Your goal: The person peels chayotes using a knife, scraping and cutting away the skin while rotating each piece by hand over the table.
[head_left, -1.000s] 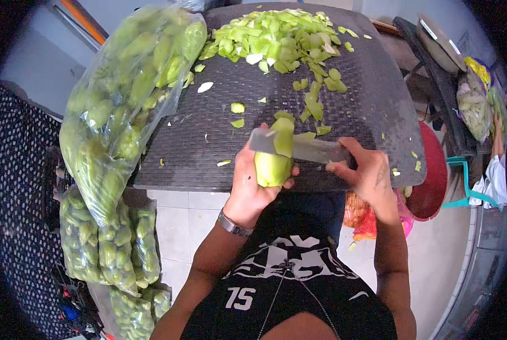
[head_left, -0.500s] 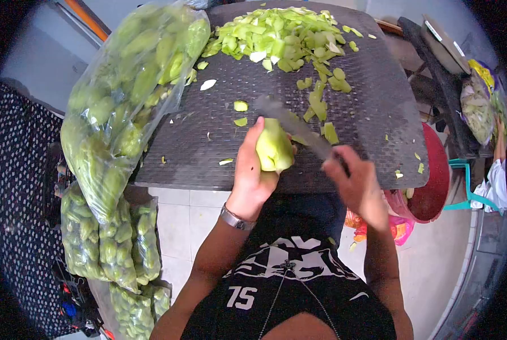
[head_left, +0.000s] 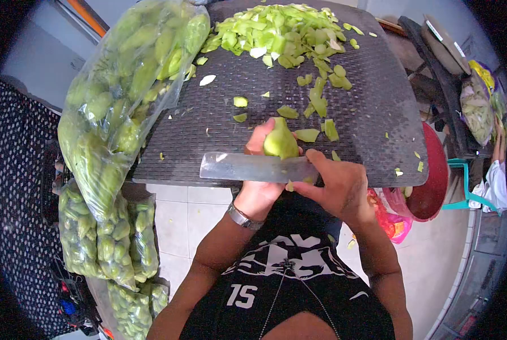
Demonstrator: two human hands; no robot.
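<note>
A pale green peeled chayote is gripped in my left hand, fingers wrapped around it above the near edge of the table. My right hand is closed on a knife with a wide, straight blade. The blade lies crosswise over the near end of the chayote and hides part of my left hand. A small bit of peel hangs by the blade's lower edge. Loose peel pieces lie on the table just beyond my hands.
The dark woven-pattern table carries a large heap of green peels at its far side. A big plastic bag of chayotes leans over the left edge, with smaller filled bags below. A red tub stands at the right.
The knife has swung from beyond the chayote to its near end, now lying crosswise. My right hand has moved left. Fresh peel pieces lie on the table beyond the chayote.
</note>
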